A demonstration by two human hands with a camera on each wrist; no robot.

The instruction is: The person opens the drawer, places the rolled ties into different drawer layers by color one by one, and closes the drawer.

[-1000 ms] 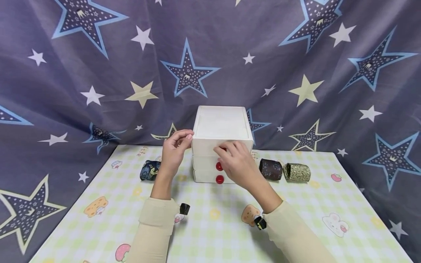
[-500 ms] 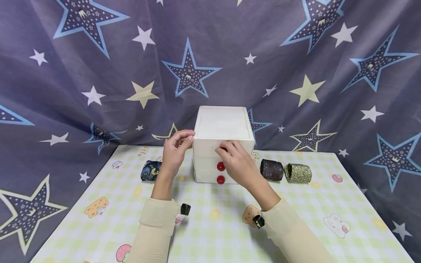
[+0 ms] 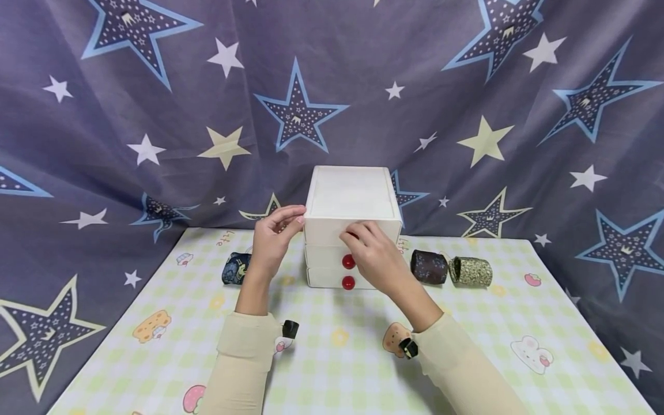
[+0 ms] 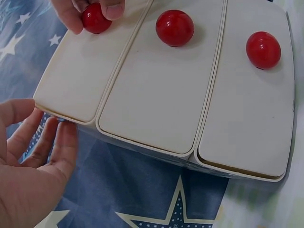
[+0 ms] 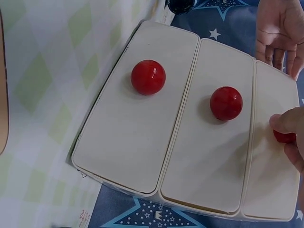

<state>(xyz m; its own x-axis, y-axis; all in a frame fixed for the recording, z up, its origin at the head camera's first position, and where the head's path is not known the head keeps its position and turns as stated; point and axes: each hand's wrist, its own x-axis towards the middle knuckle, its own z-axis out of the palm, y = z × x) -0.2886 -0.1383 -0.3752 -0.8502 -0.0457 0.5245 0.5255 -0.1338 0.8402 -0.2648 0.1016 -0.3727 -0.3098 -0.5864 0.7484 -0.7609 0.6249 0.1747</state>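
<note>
A white cabinet (image 3: 353, 193) with three drawers stands at the back of the table, each drawer front bearing a round red knob. The top drawer's red knob (image 4: 95, 20) is pinched between the thumb and fingers of my right hand (image 3: 376, 256). My left hand (image 3: 272, 242) is at the cabinet's left side, its fingertips touching the upper front edge and side. The middle knob (image 5: 226, 103) and bottom knob (image 5: 148, 77) are untouched. All three drawer fronts look flush with the cabinet in the head view.
Left of the cabinet lies a navy patterned fabric roll (image 3: 236, 268), partly behind my left wrist. To its right lie a dark floral roll (image 3: 429, 267) and a yellow-green speckled roll (image 3: 471, 271). A star-printed curtain (image 3: 332, 86) hangs behind the checked tablecloth (image 3: 321, 369).
Almost nothing differs. The whole head view has shifted slightly; my right hand stays on the top knob and my left hand at the cabinet's side.
</note>
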